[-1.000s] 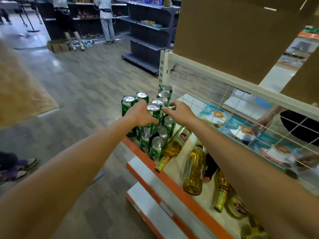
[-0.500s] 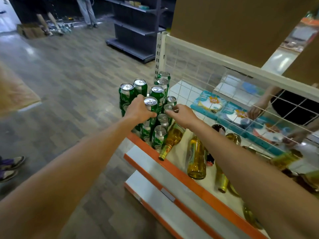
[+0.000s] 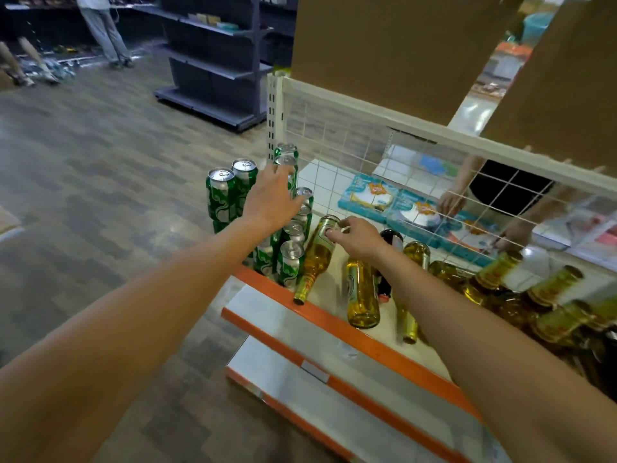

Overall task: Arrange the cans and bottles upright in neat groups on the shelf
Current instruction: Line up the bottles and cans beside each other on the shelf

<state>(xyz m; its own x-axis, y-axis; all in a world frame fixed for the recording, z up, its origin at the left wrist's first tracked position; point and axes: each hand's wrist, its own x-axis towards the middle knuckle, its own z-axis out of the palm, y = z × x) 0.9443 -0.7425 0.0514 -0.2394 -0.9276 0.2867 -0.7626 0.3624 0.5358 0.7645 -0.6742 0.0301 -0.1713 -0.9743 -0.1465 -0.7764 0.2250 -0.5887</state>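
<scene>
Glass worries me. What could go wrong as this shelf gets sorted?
Green cans are stacked two high at the shelf end; the left hand reaching over them might topple one off. The amber bottle that the right hand grips lies beside those cans, so lifting it could nudge them. Other bottles lying near the orange edge may roll off.

- Cans [image 3: 222, 195]: green w/ white swirl pattern, silver tops.
- Bottles [image 3: 362, 295]: amber-gold glass, gold foil necks.
- One dark bottle [image 3: 390, 238]: black, red cap end.
- Shelf [image 3: 334, 316]: white deck, orange front edge.
- Wire grid [image 3: 350, 142]: cream.
- Packets [image 3: 367, 198]: teal-blue w/ white & orange cartoon print.
- Floor [image 3: 100, 162]: grey-brown plank pattern.
- Cardboard [image 3: 400, 45]: plain brown.
- Far racks [image 3: 213, 68]: dark grey.
</scene>
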